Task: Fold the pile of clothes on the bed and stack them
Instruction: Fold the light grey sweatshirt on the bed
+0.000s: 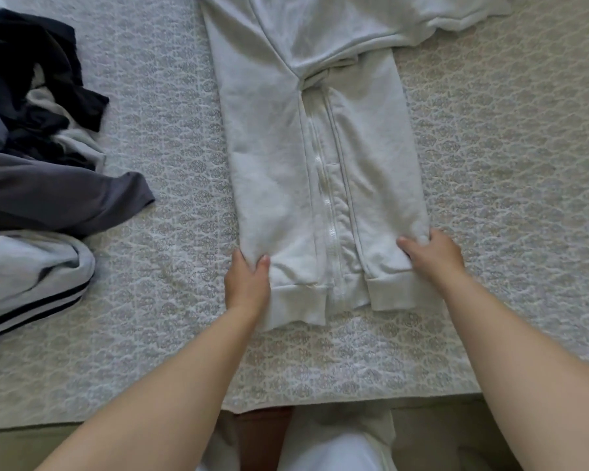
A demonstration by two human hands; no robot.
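Observation:
A light grey zip-up sweatshirt [276, 158] lies lengthwise on the bed, its sides and sleeves folded in over the white zipper, its ribbed hem nearest me. My left hand [247, 282] pinches the hem's left corner, thumb on top and fingers under the fabric. My right hand [434, 254] grips the hem's right corner the same way. The top of the sweatshirt runs out of view at the far edge. An unfolded pile of clothes [34, 164] lies at the left.
The pile holds dark navy, charcoal and light grey pieces, one with dark stripes [31, 307]. The bed has a patterned grey-white quilt [507, 198], bare to the right of the sweatshirt. The bed's near edge [320, 402] runs in front of my legs.

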